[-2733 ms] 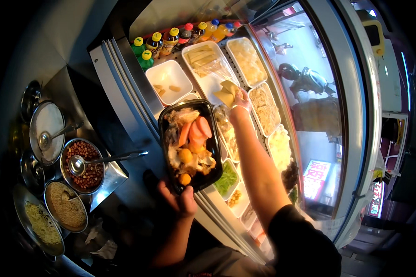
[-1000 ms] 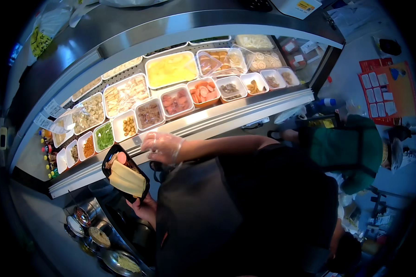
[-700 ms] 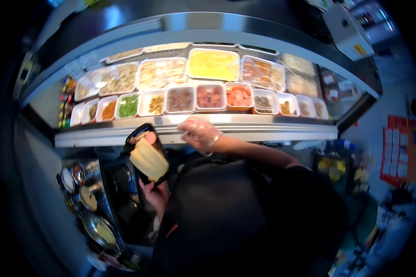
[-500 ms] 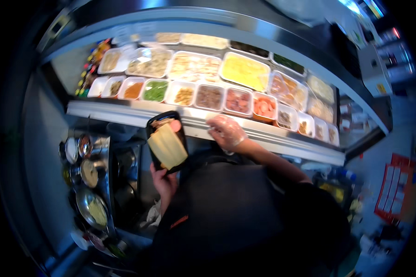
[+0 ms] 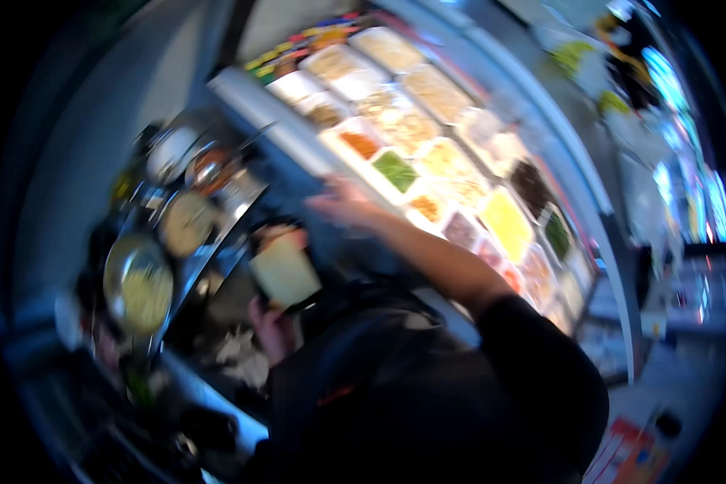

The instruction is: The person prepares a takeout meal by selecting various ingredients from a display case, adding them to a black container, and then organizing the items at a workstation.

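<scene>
My left hand (image 5: pixel 274 329) grips the near end of a black food tray (image 5: pixel 305 302), low in front of my body. Pale yellow flat sheets of food (image 5: pixel 285 271) lie in it, with pinkish pieces (image 5: pixel 289 236) at the far end. My right hand (image 5: pixel 343 202) reaches across to the left, beyond the tray and by the front ledge of the food counter. Motion smears its fingers, so whether anything is in them does not show.
Rows of white food tubs fill the lit counter (image 5: pixel 294 137), holding chopped greens (image 5: pixel 395 171) and yellow food (image 5: pixel 506 224). On the left, a steel bowl with pale shreds (image 5: pixel 139 284) and a round container of beige food (image 5: pixel 187 223) stand on a metal surface.
The view has swung left, bringing the bowls closer to the middle. My right hand has moved left from in front of the tubs. My left hand still holds the tray.
</scene>
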Motion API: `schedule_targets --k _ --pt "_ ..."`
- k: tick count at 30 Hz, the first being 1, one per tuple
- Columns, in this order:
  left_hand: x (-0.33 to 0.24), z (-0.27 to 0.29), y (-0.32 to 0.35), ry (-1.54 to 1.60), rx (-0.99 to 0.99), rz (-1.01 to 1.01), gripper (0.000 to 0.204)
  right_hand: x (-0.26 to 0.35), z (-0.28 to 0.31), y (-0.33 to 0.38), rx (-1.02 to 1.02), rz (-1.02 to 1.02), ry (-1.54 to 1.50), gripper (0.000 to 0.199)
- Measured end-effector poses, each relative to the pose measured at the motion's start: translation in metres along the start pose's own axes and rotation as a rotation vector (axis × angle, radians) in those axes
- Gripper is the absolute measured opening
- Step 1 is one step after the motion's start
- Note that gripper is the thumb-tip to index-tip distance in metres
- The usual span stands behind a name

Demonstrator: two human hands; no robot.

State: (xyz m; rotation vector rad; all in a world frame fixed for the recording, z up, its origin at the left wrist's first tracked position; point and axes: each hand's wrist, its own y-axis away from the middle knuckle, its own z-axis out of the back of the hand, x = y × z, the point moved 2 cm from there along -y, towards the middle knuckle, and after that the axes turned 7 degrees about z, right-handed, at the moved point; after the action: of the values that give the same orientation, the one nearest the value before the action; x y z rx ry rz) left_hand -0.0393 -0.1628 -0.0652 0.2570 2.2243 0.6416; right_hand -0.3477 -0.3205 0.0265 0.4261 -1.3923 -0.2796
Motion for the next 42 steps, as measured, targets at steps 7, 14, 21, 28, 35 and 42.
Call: schedule_targets --k 7,14,21,28,35,42 --pt "-0.034 0.039 -0.037 0.038 -0.119 -0.017 0.074 0.024 -0.092 -0.243 -0.138 -0.054 -0.692 0.076" --pt "-0.038 0.088 -0.048 0.117 -0.201 -0.019 0.061 0.047 -0.131 -0.29 -0.345 -0.012 -0.869 0.027" --pt "-0.05 0.1 -0.061 -1.222 -0.136 -0.623 0.022 0.077 -0.152 -0.255 -0.298 0.332 -0.139 0.031" --pt "-0.042 0.088 -0.11 0.151 -0.006 0.052 0.055 0.095 -0.145 -0.216 -0.17 0.886 0.275 0.025" --pt "-0.042 0.048 -0.121 0.131 0.01 0.119 0.072 0.073 -0.143 -0.22 -0.091 0.831 0.33 0.022" --pt "-0.013 0.105 -0.142 -0.229 0.104 -0.111 0.051 0.047 -0.153 -0.248 -0.119 0.269 -0.462 0.032"
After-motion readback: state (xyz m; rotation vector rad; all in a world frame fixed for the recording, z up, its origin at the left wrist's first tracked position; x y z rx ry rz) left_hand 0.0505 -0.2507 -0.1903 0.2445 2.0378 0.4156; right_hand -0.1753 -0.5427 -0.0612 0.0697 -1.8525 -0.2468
